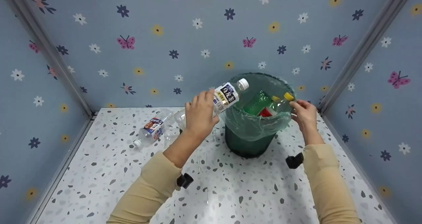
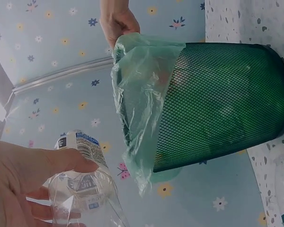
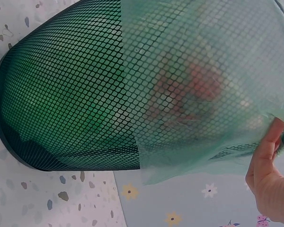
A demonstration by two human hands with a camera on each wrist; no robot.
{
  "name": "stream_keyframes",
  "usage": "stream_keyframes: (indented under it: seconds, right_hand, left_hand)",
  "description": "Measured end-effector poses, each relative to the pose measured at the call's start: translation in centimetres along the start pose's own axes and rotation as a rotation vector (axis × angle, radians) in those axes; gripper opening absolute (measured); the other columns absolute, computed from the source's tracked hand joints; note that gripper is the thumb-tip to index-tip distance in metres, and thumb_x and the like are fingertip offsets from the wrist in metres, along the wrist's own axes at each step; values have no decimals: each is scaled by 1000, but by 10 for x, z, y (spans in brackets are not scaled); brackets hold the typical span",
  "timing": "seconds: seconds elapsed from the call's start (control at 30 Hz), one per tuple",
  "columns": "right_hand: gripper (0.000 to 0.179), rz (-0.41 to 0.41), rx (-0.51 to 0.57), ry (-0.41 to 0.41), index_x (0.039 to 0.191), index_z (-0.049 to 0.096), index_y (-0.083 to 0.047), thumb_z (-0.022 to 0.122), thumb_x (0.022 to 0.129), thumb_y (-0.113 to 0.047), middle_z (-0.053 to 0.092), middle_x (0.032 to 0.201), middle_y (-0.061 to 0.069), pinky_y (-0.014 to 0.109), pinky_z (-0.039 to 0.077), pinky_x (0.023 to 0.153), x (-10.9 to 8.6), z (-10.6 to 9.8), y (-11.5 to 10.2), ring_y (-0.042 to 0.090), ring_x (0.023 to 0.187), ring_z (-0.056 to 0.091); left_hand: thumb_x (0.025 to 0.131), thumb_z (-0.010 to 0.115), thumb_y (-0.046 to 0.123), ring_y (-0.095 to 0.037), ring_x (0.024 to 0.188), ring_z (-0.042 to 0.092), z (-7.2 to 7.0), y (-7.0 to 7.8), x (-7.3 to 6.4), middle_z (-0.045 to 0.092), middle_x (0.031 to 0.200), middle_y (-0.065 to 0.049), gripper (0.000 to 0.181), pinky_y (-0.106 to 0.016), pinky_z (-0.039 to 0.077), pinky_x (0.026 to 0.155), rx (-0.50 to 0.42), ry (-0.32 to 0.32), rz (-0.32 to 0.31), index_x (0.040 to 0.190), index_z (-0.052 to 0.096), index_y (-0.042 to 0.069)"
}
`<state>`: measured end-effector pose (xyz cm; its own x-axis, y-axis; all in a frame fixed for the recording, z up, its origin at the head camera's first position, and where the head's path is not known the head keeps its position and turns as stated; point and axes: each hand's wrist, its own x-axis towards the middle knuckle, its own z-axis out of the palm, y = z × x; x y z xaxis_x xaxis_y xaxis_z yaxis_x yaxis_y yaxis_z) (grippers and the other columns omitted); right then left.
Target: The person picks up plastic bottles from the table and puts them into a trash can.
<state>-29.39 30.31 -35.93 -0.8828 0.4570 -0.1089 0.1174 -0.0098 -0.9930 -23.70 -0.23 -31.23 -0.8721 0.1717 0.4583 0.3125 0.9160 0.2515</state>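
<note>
My left hand [image 1: 199, 115] grips a clear plastic bottle [image 1: 226, 97] with a white cap and a black, white and yellow label. Tilted cap-up to the right, the bottle has its neck over the left side of the bin's mouth. The dark mesh bin [image 2: 222, 104] stands upright, lined with a green plastic bag [image 1: 249, 130] folded over its rim. At the right of the rim, my right hand [image 1: 305, 115] pinches bag and rim between thumb and fingers. Inside the bin lie a green bottle [image 1: 256, 103] and a clear bottle with a yellow cap [image 1: 288, 96].
Left of the bin, another clear bottle [image 1: 154, 126] with a white cap lies on the speckled tabletop [image 1: 211, 187]. More clear plastic lies close to it, partly behind my left hand. Flower-patterned panels [image 1: 204, 36] enclose the table at the back and both sides.
</note>
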Motion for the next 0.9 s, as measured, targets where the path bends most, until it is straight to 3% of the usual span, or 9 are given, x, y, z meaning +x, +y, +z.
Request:
stream_keyframes:
  seconds: [0.2, 0.33, 0.67, 0.9]
  right_hand:
    - [44, -5, -28, -8, 126, 41, 2, 54, 86, -15, 47, 94, 3, 17, 45, 54, -1, 0, 0, 10, 72, 50]
    - [42, -8, -31, -7, 124, 42, 1, 54, 87, -15, 47, 92, 3, 17, 45, 54, 0, -1, 0, 10, 71, 50]
    - [44, -12, -13, -12, 126, 41, 3, 54, 87, -13, 46, 94, 3, 16, 45, 53, 2, -1, 2, 9, 72, 50]
    - [44, -14, -31, -7, 126, 41, 2, 54, 87, -14, 46, 95, 3, 16, 46, 54, 1, -2, 1, 10, 73, 50]
  left_hand:
    - [71, 74, 31, -26, 110, 45, -4, 27, 22, 45, 125, -10, 78, -43, 38, 84, 22, -129, -23, 135, 34, 10]
    - [72, 72, 33, -25, 111, 44, -6, 43, 39, 44, 126, -9, 79, -41, 37, 87, 1, -175, -29, 136, 31, 11]
    - [69, 74, 31, -21, 107, 47, 0, 79, 72, 47, 124, -6, 80, -37, 38, 87, -73, -180, -48, 134, 33, 12]
    - [71, 73, 32, -19, 105, 48, 8, 100, 91, 48, 119, -4, 74, -36, 40, 85, -94, -137, -58, 132, 35, 12]
